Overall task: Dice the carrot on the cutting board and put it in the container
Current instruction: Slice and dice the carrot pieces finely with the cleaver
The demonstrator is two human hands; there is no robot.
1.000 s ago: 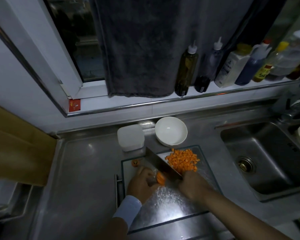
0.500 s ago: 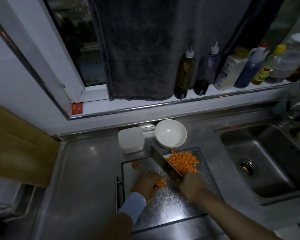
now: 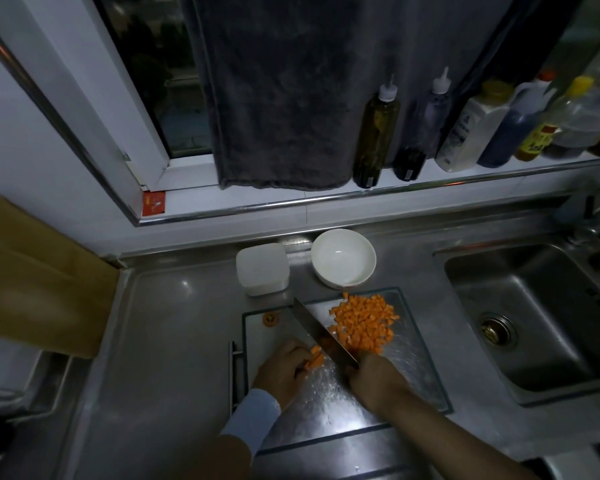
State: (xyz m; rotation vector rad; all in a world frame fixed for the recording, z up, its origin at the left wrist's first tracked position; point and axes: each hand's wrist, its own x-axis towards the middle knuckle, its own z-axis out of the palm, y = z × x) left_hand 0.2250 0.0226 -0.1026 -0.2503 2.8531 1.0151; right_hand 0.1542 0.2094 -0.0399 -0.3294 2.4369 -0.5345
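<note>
Though beside dice (image 3: 364, 323), bowl (image 3: 342, 259) empty, container (image 3: 262, 268) frosted; left grip (image 3: 281, 370) on carrot (image 3: 315, 358), right grip (image 3: 378, 379) around knife (image 3: 321, 329).

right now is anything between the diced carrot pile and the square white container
Only the knife: its blade lies along the left of the carrot pile, tip close to the container. The right hand holds it. Nothing else visible.

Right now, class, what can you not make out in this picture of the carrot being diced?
1. Head view: the knife handle, hidden inside the right hand.
2. Head view: how much uncut carrot remains, covered by the left hand.
3. Head view: the white bottle label, too small and dim to read.
4. Head view: the sink right side, cut off by the frame edge.
</note>
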